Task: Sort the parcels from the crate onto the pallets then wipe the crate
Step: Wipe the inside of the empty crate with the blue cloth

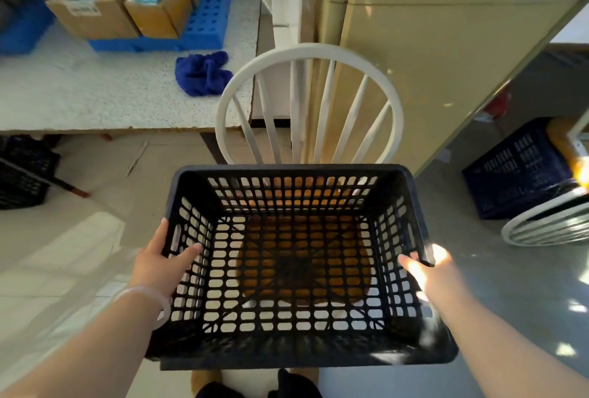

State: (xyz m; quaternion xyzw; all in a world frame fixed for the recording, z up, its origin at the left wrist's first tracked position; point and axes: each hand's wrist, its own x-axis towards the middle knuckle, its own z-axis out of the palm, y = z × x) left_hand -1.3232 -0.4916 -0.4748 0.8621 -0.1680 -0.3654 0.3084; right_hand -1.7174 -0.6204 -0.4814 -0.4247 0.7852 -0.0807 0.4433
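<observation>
One beige cabinet [430, 47] fills the upper right. One speckled white surface [95, 91] occupies the upper left. One black mesh crate [287, 171] is at lower centre, held over the seat of one white spindle-back chair [306, 50], whose wooden seat shows through the crate floor. Two further crates stand on the floor: one dark blue [516, 171] at right and one black [22, 171] at left under the surface. Part of a second white chair [548, 222] shows at the right edge. Two blue pallets are on the surface: one [204, 15] carrying parcels, one [22, 31] at the far left. Two labelled parcels [92, 8] stand at the front of the first pallet; those behind are too blurred to count. One blue cloth [204, 74] lies crumpled on the surface near the chair. The left hand [159, 257] grips the crate's left wall, thumb inside, fingers [164, 228] outside. The right hand [427, 267] grips the right wall likewise, though glare hides its finger detail. One clear bangle [143, 294] circles the left wrist.
</observation>
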